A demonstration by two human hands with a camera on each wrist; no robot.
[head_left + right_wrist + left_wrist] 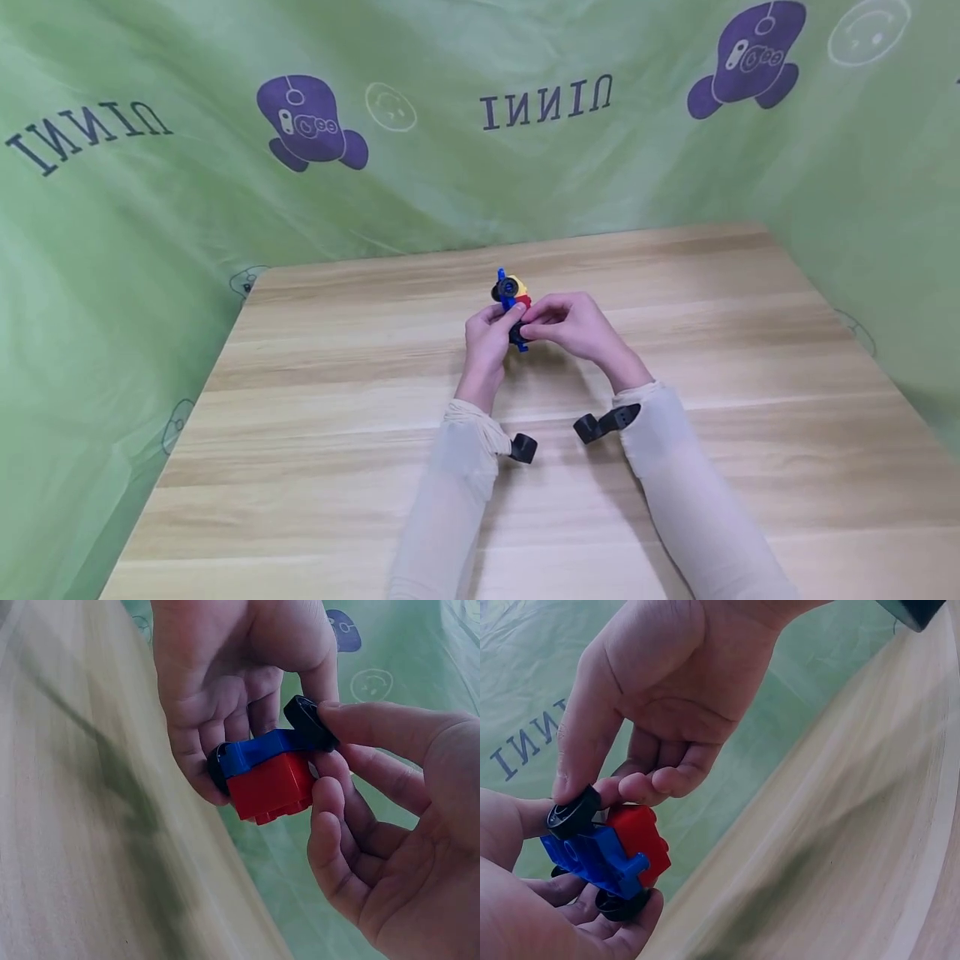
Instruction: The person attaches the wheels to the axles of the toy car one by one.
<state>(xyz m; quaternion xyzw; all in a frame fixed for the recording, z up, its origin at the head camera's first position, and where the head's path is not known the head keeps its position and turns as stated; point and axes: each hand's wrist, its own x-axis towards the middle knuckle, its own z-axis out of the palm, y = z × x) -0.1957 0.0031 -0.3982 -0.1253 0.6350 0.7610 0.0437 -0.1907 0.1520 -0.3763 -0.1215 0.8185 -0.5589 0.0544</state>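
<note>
My left hand point(486, 340) holds a small toy car point(507, 288) made of building blocks, out over the far half of the table. Its blue base point(596, 859) carries black wheels and a red block point(271, 789); a yellow block point(519, 286) shows beyond the red one in the head view. My right hand point(576, 325) meets it from the right and pinches one black wheel point(574, 812) between thumb and fingers. That wheel sits at a slant to the base in the right wrist view. Left fingers curl under the opposite wheel point(622, 906).
The wood-grain table point(315, 433) spreads under both forearms. Behind and beside it hangs a green printed cloth point(465, 183). Black camera mounts point(523, 448) jut inward from both sleeved wrists.
</note>
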